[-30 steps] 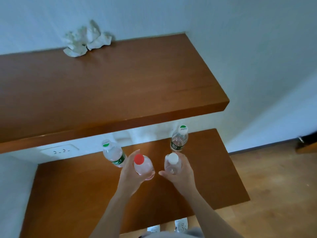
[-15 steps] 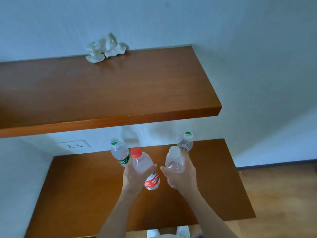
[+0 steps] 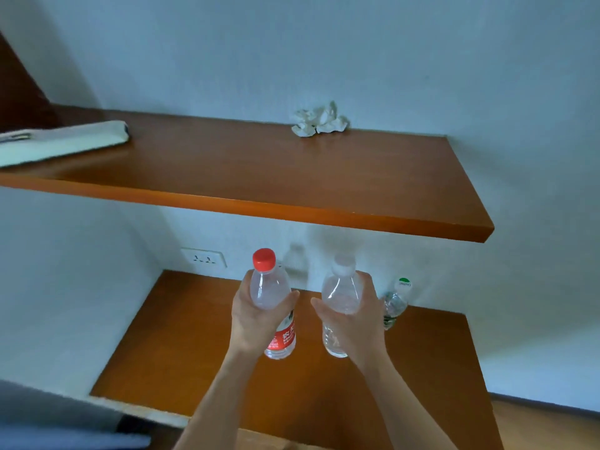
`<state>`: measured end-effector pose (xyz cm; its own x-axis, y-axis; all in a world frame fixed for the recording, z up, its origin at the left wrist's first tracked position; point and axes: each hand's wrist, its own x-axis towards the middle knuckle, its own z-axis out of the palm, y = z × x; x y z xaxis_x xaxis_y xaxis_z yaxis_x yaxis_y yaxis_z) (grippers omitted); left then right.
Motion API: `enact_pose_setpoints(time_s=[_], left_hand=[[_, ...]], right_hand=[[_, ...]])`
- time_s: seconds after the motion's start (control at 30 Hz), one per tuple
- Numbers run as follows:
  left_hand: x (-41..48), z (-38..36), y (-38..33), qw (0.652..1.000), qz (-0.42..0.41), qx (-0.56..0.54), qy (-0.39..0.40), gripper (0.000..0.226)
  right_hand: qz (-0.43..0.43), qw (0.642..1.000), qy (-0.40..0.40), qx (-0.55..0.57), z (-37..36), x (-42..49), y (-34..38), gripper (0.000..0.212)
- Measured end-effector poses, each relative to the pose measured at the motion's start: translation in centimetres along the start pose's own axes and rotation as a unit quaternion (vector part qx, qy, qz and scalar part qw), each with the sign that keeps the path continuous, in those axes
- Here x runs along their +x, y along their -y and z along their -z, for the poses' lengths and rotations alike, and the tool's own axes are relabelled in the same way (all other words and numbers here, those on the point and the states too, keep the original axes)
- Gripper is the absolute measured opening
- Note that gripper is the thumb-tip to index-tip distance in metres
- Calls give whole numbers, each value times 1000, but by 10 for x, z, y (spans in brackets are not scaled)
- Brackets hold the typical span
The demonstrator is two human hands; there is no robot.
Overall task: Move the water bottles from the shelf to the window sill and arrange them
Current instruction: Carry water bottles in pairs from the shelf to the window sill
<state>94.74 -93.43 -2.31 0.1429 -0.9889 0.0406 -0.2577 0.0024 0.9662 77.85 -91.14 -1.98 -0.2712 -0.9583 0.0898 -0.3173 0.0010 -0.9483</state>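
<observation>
Red-capped bottle point(image 3: 272, 306) gripped by left hand point(image 3: 256, 319), clear bottle point(image 3: 341, 303) by right hand point(image 3: 354, 319) — seemingly clear of the lower shelf point(image 3: 181, 345).

Upper shelf point(image 3: 259, 177): folded cloth point(image 3: 61, 142) at left end, crumpled paper point(image 3: 319, 121) at back against wall. Lower shelf point(image 3: 194, 336): one bottle point(image 3: 394, 306) at back right. Wall socket point(image 3: 204, 257) between shelves, left. Held above lower shelf: left bottle point(image 3: 271, 293) in left hand point(image 3: 256, 319), right bottle point(image 3: 341, 297) in right hand point(image 3: 354, 323).
</observation>
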Motion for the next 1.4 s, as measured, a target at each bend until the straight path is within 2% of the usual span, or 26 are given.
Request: enact_pose_setpoints(time_s=[0.23,0.37,0.47,0.73,0.9,1.03,1.13,1.27,1.4], left_hand=[[-39,74,2,986,-11,2,-168,45],[-78,107,3,956,29,32,-289,71],[-125,127,2,927,58,33,-368,74],[-275,145,-4,823,112,25,-556,38],[-356,151,-4,740,149,52,-654,39],[-410,151,-2,677,175,78,-711,39],[-445,151,0,646,185,86,-736,40],[-486,163,0,602,203,100,-766,41],[-524,189,10,566,216,115,-787,46]], right_hand=[[80,988,127,44,-61,-14,29,70],[109,967,221,65,-86,-31,43,66],[125,944,294,85,-102,-53,53,68],[148,833,517,131,-132,-152,61,67],[191,768,597,130,-144,-226,76,67],[196,723,651,125,-150,-276,79,53],[188,684,696,112,-154,-314,79,51],[208,635,737,100,-164,-370,89,59],[227,608,754,99,-186,-428,101,63]])
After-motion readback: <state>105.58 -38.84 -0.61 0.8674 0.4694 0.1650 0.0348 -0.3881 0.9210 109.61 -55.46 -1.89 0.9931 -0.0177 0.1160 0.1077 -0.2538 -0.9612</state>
